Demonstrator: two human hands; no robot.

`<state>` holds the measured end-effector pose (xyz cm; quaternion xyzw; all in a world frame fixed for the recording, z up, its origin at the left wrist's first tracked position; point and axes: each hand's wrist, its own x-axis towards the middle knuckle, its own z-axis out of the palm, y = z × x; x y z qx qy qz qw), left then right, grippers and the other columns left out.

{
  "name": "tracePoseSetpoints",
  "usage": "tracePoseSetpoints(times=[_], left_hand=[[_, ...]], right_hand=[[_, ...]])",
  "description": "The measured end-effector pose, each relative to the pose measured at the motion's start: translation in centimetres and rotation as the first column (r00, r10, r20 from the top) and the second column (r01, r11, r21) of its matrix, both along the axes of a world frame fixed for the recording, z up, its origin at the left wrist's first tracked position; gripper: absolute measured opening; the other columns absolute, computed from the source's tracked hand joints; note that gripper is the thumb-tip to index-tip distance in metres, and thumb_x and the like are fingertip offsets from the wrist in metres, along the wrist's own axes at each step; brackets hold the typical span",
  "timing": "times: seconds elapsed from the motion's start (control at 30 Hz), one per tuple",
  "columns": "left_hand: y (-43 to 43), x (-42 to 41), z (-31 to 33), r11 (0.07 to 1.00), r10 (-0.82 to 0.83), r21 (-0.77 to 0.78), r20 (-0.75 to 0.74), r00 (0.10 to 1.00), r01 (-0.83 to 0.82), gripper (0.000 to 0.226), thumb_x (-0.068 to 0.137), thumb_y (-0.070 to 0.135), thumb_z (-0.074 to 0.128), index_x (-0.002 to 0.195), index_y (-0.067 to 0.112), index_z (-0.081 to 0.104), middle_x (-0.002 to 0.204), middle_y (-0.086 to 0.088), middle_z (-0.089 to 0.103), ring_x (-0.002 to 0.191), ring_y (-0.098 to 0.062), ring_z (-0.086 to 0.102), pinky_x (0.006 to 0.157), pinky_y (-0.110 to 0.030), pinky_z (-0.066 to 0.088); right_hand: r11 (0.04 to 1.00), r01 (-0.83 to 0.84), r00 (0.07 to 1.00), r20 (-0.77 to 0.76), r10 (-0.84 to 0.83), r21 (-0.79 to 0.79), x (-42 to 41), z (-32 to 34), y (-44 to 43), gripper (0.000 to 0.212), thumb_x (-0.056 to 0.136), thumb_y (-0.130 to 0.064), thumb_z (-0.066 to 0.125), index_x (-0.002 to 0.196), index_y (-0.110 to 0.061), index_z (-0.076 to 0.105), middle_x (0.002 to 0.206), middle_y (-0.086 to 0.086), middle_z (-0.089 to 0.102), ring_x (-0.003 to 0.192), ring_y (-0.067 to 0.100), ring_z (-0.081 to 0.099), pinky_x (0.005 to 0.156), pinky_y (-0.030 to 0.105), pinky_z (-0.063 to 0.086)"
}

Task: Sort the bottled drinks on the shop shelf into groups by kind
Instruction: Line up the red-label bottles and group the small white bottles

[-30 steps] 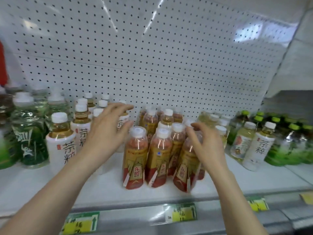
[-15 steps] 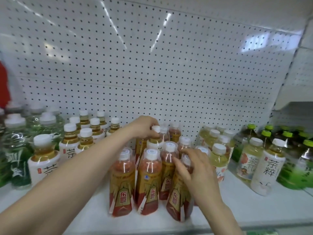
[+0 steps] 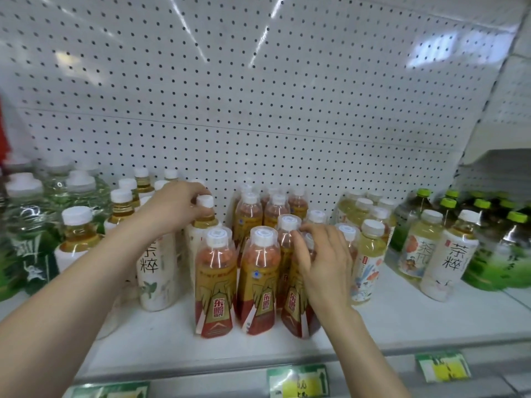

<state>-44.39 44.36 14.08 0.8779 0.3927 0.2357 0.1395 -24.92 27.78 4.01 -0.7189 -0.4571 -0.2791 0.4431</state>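
White pegboard back wall (image 3: pixel 258 90) across the whole upper frame, streaked with light reflections; below it, white shelf (image 3: pixel 402 320) running edge to edge, green-and-yellow price tags (image 3: pixel 298 382) along its front lip at the bottom; at far left, large green-labelled bottles (image 3: pixel 26 225); at far right, green-capped bottles (image 3: pixel 514 245); in the centre, cluster of red-and-gold bottles (image 3: pixel 214 282); right of those, pale yellow floral-labelled bottles (image 3: pixel 369 262); left of centre, white-labelled tea bottles (image 3: pixel 74 234); left hand (image 3: pixel 175 208) closed around the neck of one white-labelled tea bottle (image 3: pixel 205 222) just left of the red-and-gold group; right hand (image 3: pixel 324 259) curled against a front red-and-gold bottle (image 3: pixel 296 305), firmness of grasp impossible to tell.
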Motion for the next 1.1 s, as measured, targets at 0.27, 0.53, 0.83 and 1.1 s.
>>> tracePoseSetpoints(times=[0.27, 0.53, 0.83, 1.1], left_hand=[[-7.3, 2.0, -1.4, 0.896, -0.253, 0.424, 0.237, 0.938, 0.135, 0.040, 0.095, 0.029, 0.056, 0.135, 0.025, 0.055, 0.141, 0.008, 0.049, 0.127, -0.012, 0.046, 0.099, -0.025, 0.032], [-9.3, 6.8, -3.6, 0.911, -0.141, 0.382, -0.062, 0.988, 0.154, 0.047, 0.097, 0.050, 0.042, 0.138, 0.029, 0.052, 0.140, 0.011, 0.050, 0.123, -0.013, 0.052, 0.098, -0.034, 0.046], [-9.8, 7.6, -5.2, 0.879, 0.010, 0.475, -0.103, 0.995, 0.041, 0.048, 0.093, 0.052, 0.030, 0.108, 0.029, 0.069, 0.101, 0.013, 0.071, 0.082, -0.011, 0.068, 0.065, -0.035, 0.057], [-10.0, 7.1, -5.1, 0.861, -0.013, 0.506, -0.090, 0.996, 0.057, 0.041, 0.093, 0.047, 0.044, 0.114, 0.021, 0.068, 0.108, 0.004, 0.070, 0.088, -0.016, 0.069, 0.066, -0.031, 0.057]], right_hand=[[1.000, 0.002, 1.000, 0.031, -0.001, -0.018, 4.2, 5.0, -4.0, 0.031, 0.101, -0.031, 0.050, 0.127, -0.019, 0.062, 0.122, 0.000, 0.062, 0.116, 0.019, 0.049, 0.093, 0.024, 0.033], [0.469, -0.161, 0.986, -0.118, 0.119, -0.869, 8.8, 12.1, 2.1, 0.071, 0.083, -0.052, 0.070, 0.145, -0.026, 0.045, 0.145, 0.000, 0.050, 0.126, 0.022, 0.052, 0.099, 0.032, 0.042], [0.524, -0.125, 0.987, -0.052, 0.152, -0.843, 13.3, 11.5, 7.6, 0.061, 0.083, -0.036, 0.075, 0.136, -0.015, 0.053, 0.128, 0.012, 0.060, 0.099, 0.025, 0.065, 0.083, 0.031, 0.053], [0.684, -0.252, 0.966, -0.140, 0.217, -0.684, 13.3, 12.3, 2.5, 0.050, 0.091, -0.049, 0.059, 0.133, -0.023, 0.049, 0.115, 0.004, 0.063, 0.100, 0.021, 0.062, 0.082, 0.034, 0.050]])
